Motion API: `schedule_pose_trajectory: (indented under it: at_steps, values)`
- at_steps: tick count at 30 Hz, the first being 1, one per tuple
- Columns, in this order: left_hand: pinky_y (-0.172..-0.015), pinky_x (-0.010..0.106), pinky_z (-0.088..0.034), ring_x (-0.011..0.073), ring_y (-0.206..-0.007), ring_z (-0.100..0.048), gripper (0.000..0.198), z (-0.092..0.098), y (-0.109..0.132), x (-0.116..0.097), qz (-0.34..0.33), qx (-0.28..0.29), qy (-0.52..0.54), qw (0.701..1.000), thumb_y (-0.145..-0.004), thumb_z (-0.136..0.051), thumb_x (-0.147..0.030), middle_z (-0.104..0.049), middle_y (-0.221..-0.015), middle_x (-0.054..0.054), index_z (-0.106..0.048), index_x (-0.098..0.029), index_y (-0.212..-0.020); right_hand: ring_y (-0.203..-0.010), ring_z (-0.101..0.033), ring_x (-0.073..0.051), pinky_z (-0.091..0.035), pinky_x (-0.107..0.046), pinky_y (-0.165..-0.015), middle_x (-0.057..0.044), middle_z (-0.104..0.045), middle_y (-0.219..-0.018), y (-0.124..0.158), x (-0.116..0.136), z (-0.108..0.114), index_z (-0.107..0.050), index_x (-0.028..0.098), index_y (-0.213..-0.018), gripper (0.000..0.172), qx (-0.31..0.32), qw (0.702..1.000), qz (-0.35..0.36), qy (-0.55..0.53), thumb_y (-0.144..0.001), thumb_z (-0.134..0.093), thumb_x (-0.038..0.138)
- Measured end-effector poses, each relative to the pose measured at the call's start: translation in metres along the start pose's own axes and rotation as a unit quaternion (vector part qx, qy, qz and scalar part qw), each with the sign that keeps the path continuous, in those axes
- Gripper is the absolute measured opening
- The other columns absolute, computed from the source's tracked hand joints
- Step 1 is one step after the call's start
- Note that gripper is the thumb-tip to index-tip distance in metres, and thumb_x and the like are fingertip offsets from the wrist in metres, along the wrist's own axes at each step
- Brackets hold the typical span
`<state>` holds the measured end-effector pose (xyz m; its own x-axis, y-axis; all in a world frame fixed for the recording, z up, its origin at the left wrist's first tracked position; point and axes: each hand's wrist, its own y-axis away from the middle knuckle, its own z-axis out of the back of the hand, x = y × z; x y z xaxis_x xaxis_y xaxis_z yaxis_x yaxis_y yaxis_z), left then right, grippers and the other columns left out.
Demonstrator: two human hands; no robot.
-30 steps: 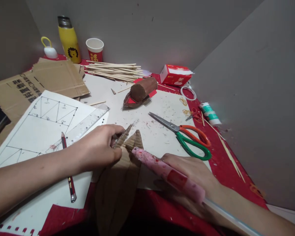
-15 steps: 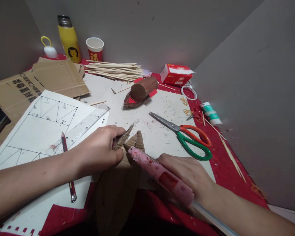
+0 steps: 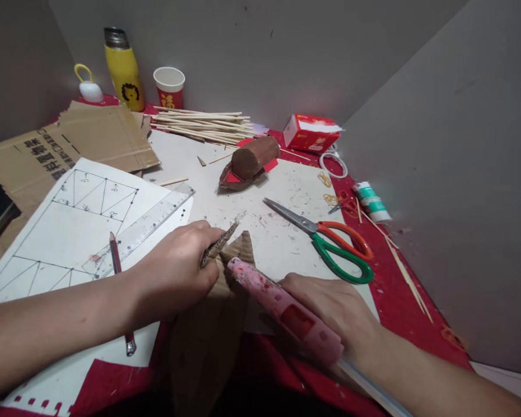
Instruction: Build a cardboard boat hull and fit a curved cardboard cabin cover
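A piece of brown corrugated cardboard (image 3: 208, 339), cut to a leaf-like shape with pointed flaps at its far end, lies before me. My left hand (image 3: 184, 263) pinches one of its flaps between thumb and fingers. In my right hand (image 3: 330, 304) is a pink hot glue gun (image 3: 286, 307) with a clear glue stick (image 3: 371, 385) coming out of its back. The nozzle is right by the cardboard's flaps; whether it touches them I cannot tell. My right fingers are partly hidden behind the gun. A small brown cardboard boat (image 3: 252, 162) stands farther back.
Scissors (image 3: 315, 229) with orange and green handles lie at right. A drawing sheet (image 3: 65, 231), a clear ruler (image 3: 150, 223) and a pencil (image 3: 116, 255) are at left. Behind stand wooden sticks (image 3: 204, 124), a paper cup (image 3: 169, 87), a yellow bottle (image 3: 124, 72) and a red box (image 3: 312, 132).
Both hands, the glue gun and the cardboard stay almost in place. The whole view has shifted very slightly.
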<state>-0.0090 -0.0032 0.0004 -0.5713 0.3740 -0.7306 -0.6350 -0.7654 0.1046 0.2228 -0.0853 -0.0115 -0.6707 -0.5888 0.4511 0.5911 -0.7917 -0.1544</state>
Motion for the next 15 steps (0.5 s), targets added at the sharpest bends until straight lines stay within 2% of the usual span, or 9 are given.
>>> schedule_pose_trajectory:
  at_steps: [7, 11, 15]
  values:
    - [-0.076, 0.032, -0.042, 0.0196, -0.088, -0.054, 0.019, -0.0007, 0.0012, -0.0013, 0.006, 0.01, -0.002, 1.0, -0.075, -0.047, -0.007, -0.054, -0.088, 0.002, -0.058, -0.019, -0.083, -0.051, -0.044, -0.011, -0.027, -0.026, -0.048, 0.005, -0.047, -0.064, 0.0026, -0.0011, -0.003, -0.044, 0.021, -0.083, 0.011, -0.016, 0.999, -0.001, 0.041, -0.084, -0.053, 0.015]
    - [-0.075, 0.032, -0.042, 0.0187, -0.086, -0.054, 0.02, -0.0014, 0.0018, -0.0005, 0.003, 0.01, 0.001, 1.0, -0.075, -0.046, -0.006, -0.053, -0.087, 0.002, -0.058, -0.019, -0.083, -0.049, -0.045, -0.01, -0.028, -0.026, -0.047, 0.004, -0.046, -0.061, 0.004, -0.0003, -0.0018, -0.045, 0.021, -0.079, 0.009, -0.032, 0.999, -0.002, 0.041, -0.086, -0.051, 0.02]
    - [-0.074, 0.032, -0.042, 0.0186, -0.085, -0.054, 0.019, -0.0016, 0.002, -0.0006, 0.0, 0.013, 0.002, 1.0, -0.075, -0.044, -0.006, -0.053, -0.086, 0.002, -0.057, -0.019, -0.081, -0.051, -0.048, -0.012, -0.032, -0.026, -0.048, 0.002, -0.049, -0.063, 0.0059, 0.0009, 0.0005, -0.048, 0.021, -0.082, 0.009, -0.014, 0.999, -0.011, 0.038, -0.09, -0.044, 0.018]
